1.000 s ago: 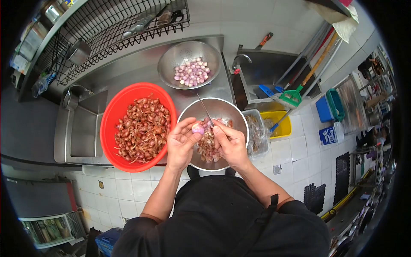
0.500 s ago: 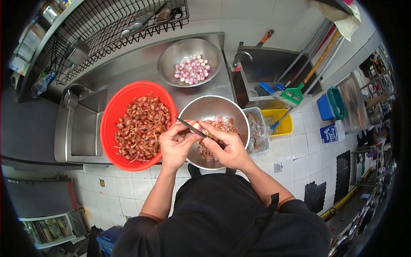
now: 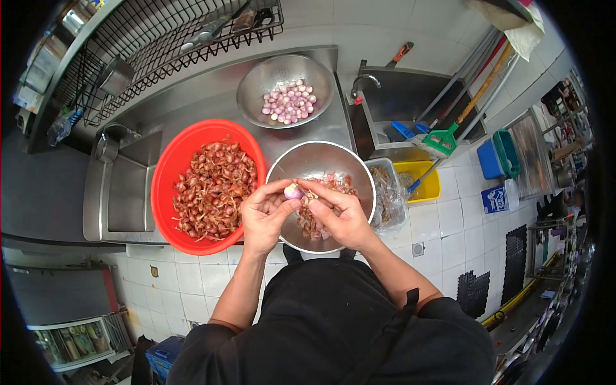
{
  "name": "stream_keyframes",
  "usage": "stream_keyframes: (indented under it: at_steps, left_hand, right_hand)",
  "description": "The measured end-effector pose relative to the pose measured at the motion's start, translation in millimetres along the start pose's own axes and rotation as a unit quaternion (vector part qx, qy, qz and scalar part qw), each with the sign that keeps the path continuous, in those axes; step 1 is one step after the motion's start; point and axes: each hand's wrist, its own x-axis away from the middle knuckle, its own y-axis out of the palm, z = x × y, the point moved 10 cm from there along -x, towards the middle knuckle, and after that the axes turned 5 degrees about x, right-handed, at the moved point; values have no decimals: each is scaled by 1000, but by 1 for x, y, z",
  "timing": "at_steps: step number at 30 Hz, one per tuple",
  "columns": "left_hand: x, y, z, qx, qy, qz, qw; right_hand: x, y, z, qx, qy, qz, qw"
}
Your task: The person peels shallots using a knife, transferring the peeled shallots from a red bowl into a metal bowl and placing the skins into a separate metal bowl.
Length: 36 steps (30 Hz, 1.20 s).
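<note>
My left hand [image 3: 264, 217] pinches a partly peeled shallot [image 3: 293, 192], pale and purple, between thumb and fingertips. Close beside it, my right hand [image 3: 343, 221] has thumb and fingers closed near the shallot, with bits of brown skin around the fingertips. The knife seen earlier in the right hand does not show now; what that hand holds is hidden. Both hands are above a steel bowl [image 3: 289, 160] containing shallot skins [image 3: 314, 228]. To the left, a red basin [image 3: 168, 212] is heaped with unpeeled shallots [image 3: 215, 192].
A steel colander [image 3: 247, 96] with peeled shallots [image 3: 289, 102] stands behind the bowl. Right of the bowl is a plastic-lined container [image 3: 390, 199], beside a yellow bin [image 3: 427, 183]. Sinks [image 3: 128, 192] lie at both sides. A wire rack [image 3: 173, 58] overhangs the back left.
The dark knife blade that crossed in front of the shallot has gone from sight. The shallot now shows plainly at the left fingertips. Both hands stay over the bowl.
</note>
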Motion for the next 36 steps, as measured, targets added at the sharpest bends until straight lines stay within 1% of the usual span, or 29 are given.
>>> stream_keyframes:
  at_steps: [1, 3, 5, 7, 9, 11, 13, 14, 15, 18, 19, 20, 21, 23, 25, 27, 28, 30, 31, 32, 33, 34, 35, 36]
  left_hand:
    - [1, 1, 1, -3, 8, -12, 1000]
    - [1, 3, 3, -7, 16, -23, 1000]
    - [1, 3, 1, -7, -9, -6, 1000]
    - [-1, 6, 4, -4, -2, 1, 1000]
    - [-3, 6, 6, -1, 4, 8, 1000]
    - [-3, 9, 13, -49, 41, -15, 998]
    - [-3, 7, 12, -64, 38, -15, 997]
    - [-3, 6, 11, -78, 36, -14, 996]
    - [-3, 5, 10, -78, 36, -15, 996]
    - [-3, 6, 10, -53, 54, -24, 997]
    - [-2, 4, 6, -34, 31, -8, 999]
    - [-1, 1, 1, -16, 6, 9, 1000]
    - [-1, 0, 2, -16, 7, 10, 1000]
    - [-1, 1, -3, 11, -13, 11, 1000]
    - [-1, 1, -3, 16, -11, 10, 1000]
    - [-1, -1, -4, 21, -9, 9, 1000]
    - [0, -4, -6, 25, 3, 1, 1000]
    - [1, -5, -6, 29, 15, -8, 999]
    - [1, -6, -12, 77, -15, -5, 997]
    - [1, -7, -17, 123, -44, -2, 991]
    - [1, -7, -14, 123, -43, 0, 991]
    - [0, -6, -16, 174, -66, 3, 982]
    - [-1, -5, -19, 225, -89, 5, 970]
    - [-1, -8, -22, 221, -97, 9, 970]
  right_hand:
    - [-1, -2, 1, 0, 0, 0, 1000]
    - [0, -4, 8, 57, 27, -23, 998]
    - [0, -6, 9, 52, 32, -23, 998]
    - [0, -5, 9, 47, 37, -23, 998]
    - [2, -4, 0, 41, 5, -7, 999]
    - [3, 0, 2, 50, 3, -4, 999]
    - [3, 3, 5, 59, 1, 0, 998]
    - [2, 3, -1, 80, -38, 11, 996]
    - [2, 2, -7, 100, -76, 22, 992]
    - [1, -2, -4, 130, -74, 11, 989]
    - [1, -2, -6, 131, -75, 11, 988]
    - [1, -2, -3, 92, -36, 12, 995]
    - [1, -3, 2, 54, 3, 14, 998]
    - [-1, -2, 0, 41, 6, 5, 999]
    - [-1, 0, 5, 29, 10, -3, 1000]
    - [-3, 2, 9, 6, -30, 8, 1000]
    - [-2, 0, 9, 6, -29, 9, 1000]
    - [-1, 1, 25, -16, 63, -21, 998]
    - [0, 1, 25, -16, 63, -21, 998]
    - [3, 1, 31, -89, 95, -7, 991]
    - [5, 2, 36, -161, 127, 6, 979]
    - [5, 2, 35, -162, 128, 4, 979]
    - [5, -3, 34, -149, 133, 22, 980]
    - [6, -8, 35, -137, 139, 40, 980]
